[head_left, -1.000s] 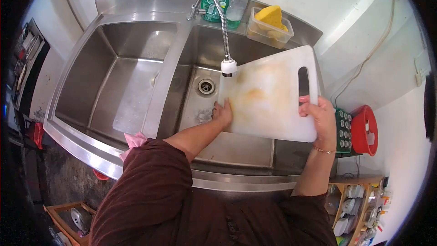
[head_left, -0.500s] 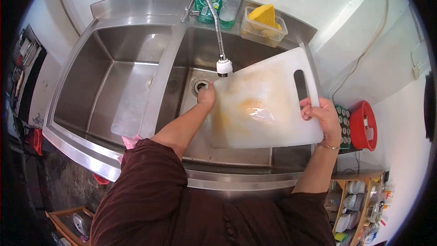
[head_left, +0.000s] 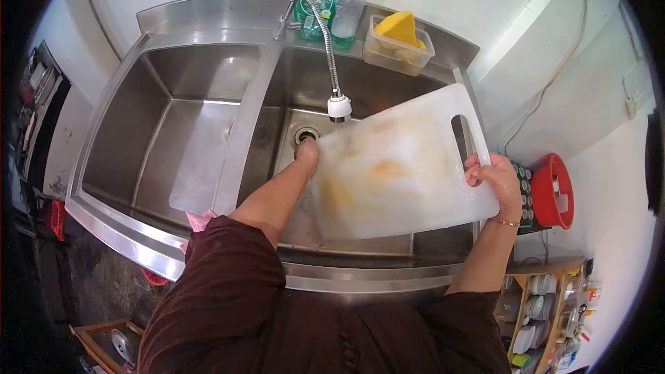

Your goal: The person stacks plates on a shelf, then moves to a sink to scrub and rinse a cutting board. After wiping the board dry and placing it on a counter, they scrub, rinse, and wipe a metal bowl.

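Right hand (head_left: 500, 183) clamped on handle end of white plastic cutting board (head_left: 409, 173), fingers through slot. Left hand (head_left: 306, 157) well apart, at board's opposite edge; fingers hidden, can't tell grip. Board over right-hand sink basin (head_left: 388, 90), stained face up. Judged step: steadying board beside faucet head (head_left: 339, 107); any shift calls for firm handle grip. Beyond: yellow sponge (head_left: 396, 28) in clear tub (head_left: 395, 62).
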`<state>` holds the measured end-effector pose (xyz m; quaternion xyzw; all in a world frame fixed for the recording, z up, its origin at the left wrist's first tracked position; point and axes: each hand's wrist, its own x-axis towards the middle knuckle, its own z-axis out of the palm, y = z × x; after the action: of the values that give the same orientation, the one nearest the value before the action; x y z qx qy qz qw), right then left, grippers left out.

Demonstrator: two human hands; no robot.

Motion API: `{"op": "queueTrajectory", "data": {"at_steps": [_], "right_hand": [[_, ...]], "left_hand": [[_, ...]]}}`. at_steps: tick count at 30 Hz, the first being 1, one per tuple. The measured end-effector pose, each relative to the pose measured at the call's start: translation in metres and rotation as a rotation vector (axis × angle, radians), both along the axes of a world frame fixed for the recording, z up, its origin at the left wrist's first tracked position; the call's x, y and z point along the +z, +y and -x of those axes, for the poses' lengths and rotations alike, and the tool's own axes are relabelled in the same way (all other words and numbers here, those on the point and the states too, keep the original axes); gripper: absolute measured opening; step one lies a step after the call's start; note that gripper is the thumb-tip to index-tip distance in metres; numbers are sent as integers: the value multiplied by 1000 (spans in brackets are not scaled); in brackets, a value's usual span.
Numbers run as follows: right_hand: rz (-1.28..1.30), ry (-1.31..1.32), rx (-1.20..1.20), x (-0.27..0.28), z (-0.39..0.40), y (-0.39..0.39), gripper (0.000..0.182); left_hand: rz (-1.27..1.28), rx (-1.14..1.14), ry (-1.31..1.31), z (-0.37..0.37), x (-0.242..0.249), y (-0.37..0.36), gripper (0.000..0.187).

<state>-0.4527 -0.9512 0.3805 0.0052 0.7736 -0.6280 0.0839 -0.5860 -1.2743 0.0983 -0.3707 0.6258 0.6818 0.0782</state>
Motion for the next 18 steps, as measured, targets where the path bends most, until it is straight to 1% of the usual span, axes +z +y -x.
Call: {"op": "queueTrajectory", "data": {"at_steps": [1, 2, 4, 7, 8, 10, 11, 13, 14, 15, 16, 18], "right_hand": [[24, -41, -17, 0, 2, 2, 16], [21, -39, -15, 0, 2, 2, 16], [86, -57, -66, -2, 1, 2, 14], [14, 3, -99, 3, -2, 1, 12], [12, 3, -99, 5, -4, 3, 12], [57, 13, -133, 6, -7, 9, 11], [59, 12, -133, 5, -6, 13, 11], [58, 24, -174, 4, -6, 19, 10], [57, 23, -175, 4, -6, 19, 10], [62, 20, -186, 4, -5, 19, 10], [69, 16, -196, 3, -5, 18, 9], [52, 14, -189, 3, -5, 16, 9]], "left_hand": [[-76, 58, -83, -3, -1, 3, 52], [-80, 59, -81, -9, 7, 10, 52], [619, -590, 87, -22, 21, 27, 50], [887, -664, 77, 31, -152, 69, 55], [741, -638, 21, 6, -91, 68, 58], [473, -554, -107, -54, 55, 62, 64], [475, -554, -108, -54, 51, 63, 64], [489, -710, -83, -55, 34, 68, 72], [488, -711, -83, -56, 25, 75, 72], [501, -798, -96, -58, 17, 82, 73], [514, -884, -110, -62, 18, 85, 74], [430, -948, -114, -71, 19, 93, 77]]}}
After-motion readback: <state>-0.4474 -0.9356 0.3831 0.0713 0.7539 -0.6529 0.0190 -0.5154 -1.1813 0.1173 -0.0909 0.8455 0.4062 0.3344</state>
